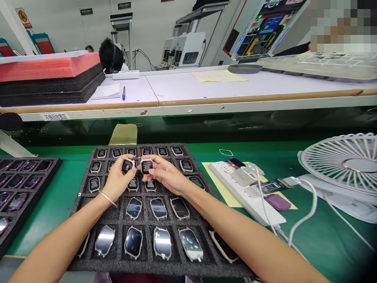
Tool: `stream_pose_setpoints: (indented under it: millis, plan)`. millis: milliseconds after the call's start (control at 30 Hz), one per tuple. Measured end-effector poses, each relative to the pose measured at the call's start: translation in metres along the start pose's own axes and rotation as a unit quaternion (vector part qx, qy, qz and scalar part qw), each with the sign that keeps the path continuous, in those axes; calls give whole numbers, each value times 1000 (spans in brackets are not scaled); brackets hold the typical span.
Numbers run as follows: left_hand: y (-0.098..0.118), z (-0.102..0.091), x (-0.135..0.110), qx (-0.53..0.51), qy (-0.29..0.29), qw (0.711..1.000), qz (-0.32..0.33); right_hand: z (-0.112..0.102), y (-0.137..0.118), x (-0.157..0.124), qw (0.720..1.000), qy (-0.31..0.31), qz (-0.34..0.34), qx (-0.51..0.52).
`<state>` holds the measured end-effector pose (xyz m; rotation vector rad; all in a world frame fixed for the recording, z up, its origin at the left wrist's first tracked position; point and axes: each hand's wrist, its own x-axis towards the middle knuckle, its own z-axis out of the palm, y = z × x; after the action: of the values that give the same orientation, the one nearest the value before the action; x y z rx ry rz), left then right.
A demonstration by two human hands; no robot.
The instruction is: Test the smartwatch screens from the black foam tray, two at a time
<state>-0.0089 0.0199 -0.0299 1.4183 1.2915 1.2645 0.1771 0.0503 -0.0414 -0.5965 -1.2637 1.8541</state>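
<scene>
Between the thumb and fingers of my left hand [119, 177] is a smartwatch [127, 166] without a strap, its round dial lit on the screen. My right hand [166, 175] grips a second smartwatch [147, 166], whose dark screen shows lines of white text. Both hands are over the upper middle of a black foam tray [122, 199], side by side. Rows of similar silver-framed watches lie in its compartments. Those at the back show white text, while the nearer ones, such as one front watch [133, 242], have dark, reflective screens. My forearms cover some compartments.
A second foam tray [35, 196] with purple-framed watches lies at left. To the right are a white power strip [241, 188] with chargers and cables, and a white fan [341, 165]. A raised shelf [176, 90] at the back carries foam sheets [50, 70]. Other people are beyond.
</scene>
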Motion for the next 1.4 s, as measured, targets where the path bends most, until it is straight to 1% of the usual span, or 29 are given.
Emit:
stream_pose_setpoints:
  millis: [233, 433, 667, 967, 1167, 1400]
  plan:
    - [-4, 0, 1, 1, -2, 1000, 0, -1, 0, 0, 1000, -1, 2, -7]
    - [-3, 0, 0, 10, 6, 1000, -3, -1, 0, 0, 1000, -6, 0, -14]
    - [-5, -1, 0, 1, -3, 1000, -8, -2, 1, 0, 1000, -13, -2, -19]
    - [-4, 0, 0, 10, 10, 1000, 1, -3, 2, 0, 999, -13, -2, -29]
    - [-4, 0, 0, 4, -8, 1000, 4, -3, 3, 1, 999, -12, -4, -38]
    - [-3, 0, 0, 17, -4, 1000, 3, -3, 2, 0, 999, -15, -5, -46]
